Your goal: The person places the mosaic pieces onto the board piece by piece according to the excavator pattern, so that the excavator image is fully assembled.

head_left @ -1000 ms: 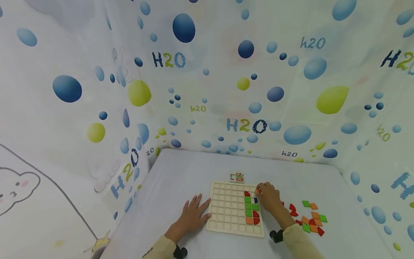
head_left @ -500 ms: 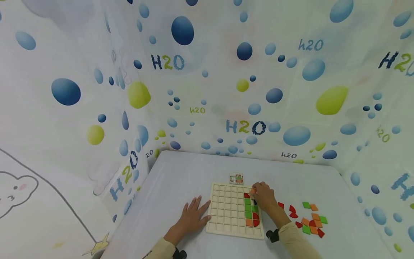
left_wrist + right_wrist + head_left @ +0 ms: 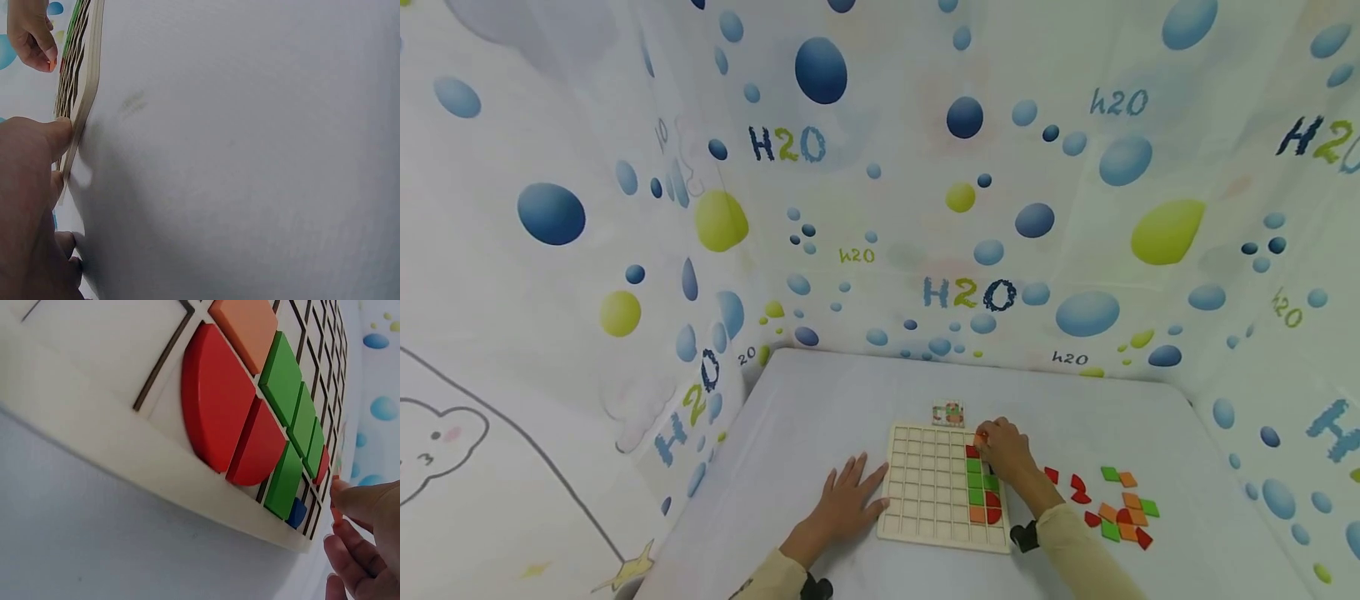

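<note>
A pale wooden grid board (image 3: 917, 490) lies on the white table. My right hand (image 3: 1009, 454) is over its far right corner, pinching a small orange tile (image 3: 337, 515) between thumb and fingertips. Close by on the board are a red quarter-round tile (image 3: 972, 452) and a small blue piece (image 3: 297, 513). Green tiles (image 3: 973, 482), two red quarter-rounds (image 3: 993, 507) and an orange square (image 3: 977, 514) fill other cells on the board's right side. With fingers spread, my left hand (image 3: 845, 504) rests on the table, its thumb and a finger touching the board's left edge.
Behind the board lies a small patterned card (image 3: 948, 413). Loose red, green and orange tiles (image 3: 1131, 517) are scattered on the table to the right, some overlapping. A white cloth wall with blue and yellow drops (image 3: 1086, 313) rises behind the table.
My right hand, with the orange tile, has moved left from the board's right edge to above the far right cells near the red quarter-round. My left hand stays put.
</note>
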The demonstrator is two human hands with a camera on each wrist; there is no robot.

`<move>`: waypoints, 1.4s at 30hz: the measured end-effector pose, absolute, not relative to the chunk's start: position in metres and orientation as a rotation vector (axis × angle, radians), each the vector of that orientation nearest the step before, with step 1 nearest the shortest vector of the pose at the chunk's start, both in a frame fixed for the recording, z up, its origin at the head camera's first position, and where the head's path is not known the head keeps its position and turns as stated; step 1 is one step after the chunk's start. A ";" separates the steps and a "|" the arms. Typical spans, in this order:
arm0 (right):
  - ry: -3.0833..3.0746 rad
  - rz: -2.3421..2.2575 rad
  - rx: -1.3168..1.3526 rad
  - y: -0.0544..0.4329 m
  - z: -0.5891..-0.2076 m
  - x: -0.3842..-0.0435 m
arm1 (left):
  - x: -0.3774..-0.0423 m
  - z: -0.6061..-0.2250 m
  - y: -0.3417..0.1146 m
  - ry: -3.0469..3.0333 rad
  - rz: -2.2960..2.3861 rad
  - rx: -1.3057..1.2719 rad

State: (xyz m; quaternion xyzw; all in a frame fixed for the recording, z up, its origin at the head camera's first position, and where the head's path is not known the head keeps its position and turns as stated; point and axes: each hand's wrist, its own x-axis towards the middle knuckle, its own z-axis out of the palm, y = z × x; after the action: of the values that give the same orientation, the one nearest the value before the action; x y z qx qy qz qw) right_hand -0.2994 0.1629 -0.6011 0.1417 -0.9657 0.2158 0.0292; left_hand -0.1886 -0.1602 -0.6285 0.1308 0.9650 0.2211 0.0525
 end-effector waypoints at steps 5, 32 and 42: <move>-2.994 0.684 0.440 0.152 -0.598 -0.303 | -0.187 -0.614 -0.160 2.913 0.656 0.395; -2.955 0.697 0.428 0.137 -0.590 -0.303 | -0.187 -0.623 -0.160 2.918 0.645 0.382; -2.967 0.779 0.452 0.137 -0.595 -0.306 | -0.188 -0.623 -0.160 2.913 0.631 0.377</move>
State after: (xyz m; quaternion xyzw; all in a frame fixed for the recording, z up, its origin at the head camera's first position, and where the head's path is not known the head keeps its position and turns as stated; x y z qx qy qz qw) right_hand -0.3064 0.1369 -0.5950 0.1458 -0.9567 0.2512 0.0207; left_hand -0.1885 -0.1598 -0.6232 0.1252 0.9673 0.2096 0.0684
